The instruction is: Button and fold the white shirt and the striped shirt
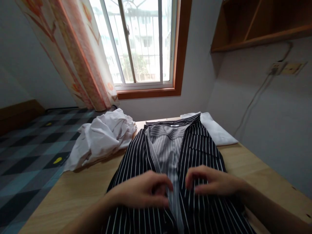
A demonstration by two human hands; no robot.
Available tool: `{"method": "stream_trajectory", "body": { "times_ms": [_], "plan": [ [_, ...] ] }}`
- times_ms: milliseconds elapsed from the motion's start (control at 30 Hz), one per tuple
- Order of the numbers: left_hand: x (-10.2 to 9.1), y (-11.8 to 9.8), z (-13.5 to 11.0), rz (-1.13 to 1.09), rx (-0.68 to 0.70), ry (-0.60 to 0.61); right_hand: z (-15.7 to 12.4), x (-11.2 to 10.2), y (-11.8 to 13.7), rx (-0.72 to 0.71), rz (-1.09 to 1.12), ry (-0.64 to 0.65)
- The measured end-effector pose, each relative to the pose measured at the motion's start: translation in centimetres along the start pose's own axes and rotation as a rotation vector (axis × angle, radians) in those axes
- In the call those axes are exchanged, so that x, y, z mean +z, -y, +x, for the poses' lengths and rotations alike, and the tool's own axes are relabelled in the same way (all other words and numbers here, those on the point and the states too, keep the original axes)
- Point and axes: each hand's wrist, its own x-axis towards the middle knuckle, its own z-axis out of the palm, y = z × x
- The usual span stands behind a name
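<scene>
A black shirt with white pinstripes [202, 136] lies spread on the wooden table, its collar at the far end. The two front panels are parted, and the paler inside of the back shows between them. My left hand [146, 190] is over the left front panel near the opening, fingers curved and apart from the thumb. Over the right panel, my right hand [211, 180] mirrors it with bent fingers. Neither hand holds anything. Both are slightly blurred, and whether they touch the cloth I cannot tell.
A crumpled heap of white cloth [104, 133] sits at the table's left edge. Folded white fabric [216, 130] lies at the back right. A checked bed [29, 156] adjoins the wooden table [258, 169] on the left. A cord [253, 100] hangs along the right wall.
</scene>
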Motion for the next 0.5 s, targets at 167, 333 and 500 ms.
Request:
{"method": "stream_trajectory", "body": {
  "times_ms": [167,333,500],
  "plan": [
    [-11.0,6.8,5.4,0.246,-0.279,-0.872,4.3,-9.0,-3.9,0.146,-0.210,-0.849],
    [-17.2,14.3,10.4,0.312,-0.722,-1.051,8.1,-16.8,-9.2,0.377,-0.293,-1.383],
    [-18.7,18.4,13.1,0.192,-0.884,-0.981,9.1,-21.2,-12.0,0.598,-0.291,-1.446]
  ]
}}
